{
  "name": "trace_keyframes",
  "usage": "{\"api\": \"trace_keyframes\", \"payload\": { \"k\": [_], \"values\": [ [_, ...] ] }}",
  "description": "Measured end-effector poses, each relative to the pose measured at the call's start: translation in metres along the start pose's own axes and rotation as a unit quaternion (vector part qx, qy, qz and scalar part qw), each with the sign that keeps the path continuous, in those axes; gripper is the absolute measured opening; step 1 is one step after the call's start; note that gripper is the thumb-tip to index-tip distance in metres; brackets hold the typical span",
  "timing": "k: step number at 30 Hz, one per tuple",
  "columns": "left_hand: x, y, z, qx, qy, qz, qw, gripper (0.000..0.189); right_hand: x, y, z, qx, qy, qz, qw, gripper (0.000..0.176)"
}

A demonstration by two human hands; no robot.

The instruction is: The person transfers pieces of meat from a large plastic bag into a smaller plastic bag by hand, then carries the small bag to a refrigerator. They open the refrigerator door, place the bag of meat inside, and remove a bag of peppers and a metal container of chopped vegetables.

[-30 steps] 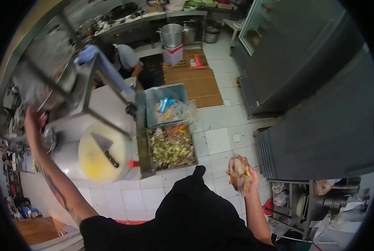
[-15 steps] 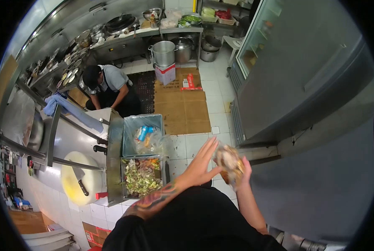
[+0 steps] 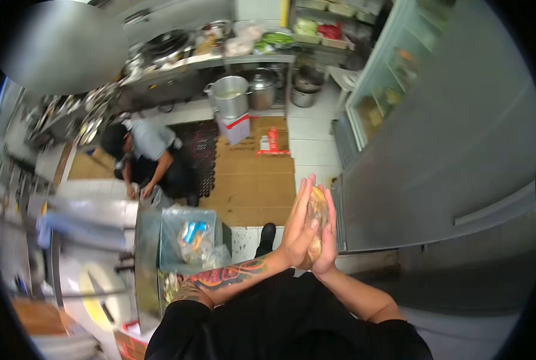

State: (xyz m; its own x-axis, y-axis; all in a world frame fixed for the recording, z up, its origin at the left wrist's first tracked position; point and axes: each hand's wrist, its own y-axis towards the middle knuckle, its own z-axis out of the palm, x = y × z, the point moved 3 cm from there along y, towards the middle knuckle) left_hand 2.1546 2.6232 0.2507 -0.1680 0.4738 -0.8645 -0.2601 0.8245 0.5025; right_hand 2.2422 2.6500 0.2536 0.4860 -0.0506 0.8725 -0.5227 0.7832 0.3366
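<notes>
A clear plastic bag of brownish food point(image 3: 318, 207) is upright between my two palms, in front of my body. What food it holds I cannot make out. My left hand point(image 3: 297, 231) presses flat on its left side, fingers stretched upward and thumb across the front. On the other side my right hand point(image 3: 328, 243) presses against it, fingers also pointing up. Parts of the bag are hidden behind my fingers and thumbs.
A lined bin point(image 3: 167, 243) with plastic waste stands left of my forearm. Farther left are a round cutting board point(image 3: 94, 288) and a knife point(image 3: 107, 312). A person point(image 3: 151, 147) crouches beyond the counter. Cardboard point(image 3: 253, 186) covers the floor ahead; a grey refrigerator point(image 3: 436, 138) rises at right.
My left hand, apart from the bag before, now presses against it with my right. The bag has turned narrower side toward me. My view has shifted, and a foot shows below.
</notes>
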Motion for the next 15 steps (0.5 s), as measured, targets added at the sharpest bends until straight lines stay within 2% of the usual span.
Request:
{"api": "trace_keyframes", "payload": {
  "k": [3, 6, 8, 9, 11, 13, 14, 15],
  "values": [
    [0.049, 0.066, 0.006, 0.044, -0.075, -0.011, 0.996, 0.082, -0.016, 0.057, -0.032, -0.073, -0.061, -0.008, 0.995, 0.072],
    [0.092, 0.127, 0.004, 0.081, -0.115, -0.031, 0.990, 0.080, -0.026, 0.116, -0.047, -0.106, -0.110, -0.009, 0.988, 0.070],
    [0.132, 0.156, 0.006, 0.082, -0.238, -0.156, 0.955, 0.075, -0.048, 0.148, -0.067, -0.142, -0.141, 0.022, 0.979, 0.072],
    [0.153, 0.169, 0.006, 0.079, -0.292, -0.219, 0.928, 0.072, -0.060, 0.163, -0.078, -0.158, -0.165, 0.055, 0.972, 0.075],
    [0.196, 0.196, 0.004, 0.065, -0.385, -0.334, 0.858, 0.068, -0.077, 0.199, -0.111, -0.168, -0.054, 0.202, 0.963, 0.093],
    [0.239, 0.229, 0.000, 0.028, -0.540, -0.447, 0.712, 0.066, -0.075, 0.235, -0.150, -0.103, -0.002, 0.299, 0.949, 0.096],
    [0.254, 0.241, -0.004, 0.051, -0.600, -0.466, 0.648, 0.069, -0.080, 0.248, -0.172, -0.086, 0.003, 0.268, 0.960, 0.093],
    [0.263, 0.257, -0.005, 0.007, -0.632, -0.483, 0.606, 0.068, -0.081, 0.259, -0.188, -0.092, 0.004, 0.266, 0.960, 0.093]
  ]
}}
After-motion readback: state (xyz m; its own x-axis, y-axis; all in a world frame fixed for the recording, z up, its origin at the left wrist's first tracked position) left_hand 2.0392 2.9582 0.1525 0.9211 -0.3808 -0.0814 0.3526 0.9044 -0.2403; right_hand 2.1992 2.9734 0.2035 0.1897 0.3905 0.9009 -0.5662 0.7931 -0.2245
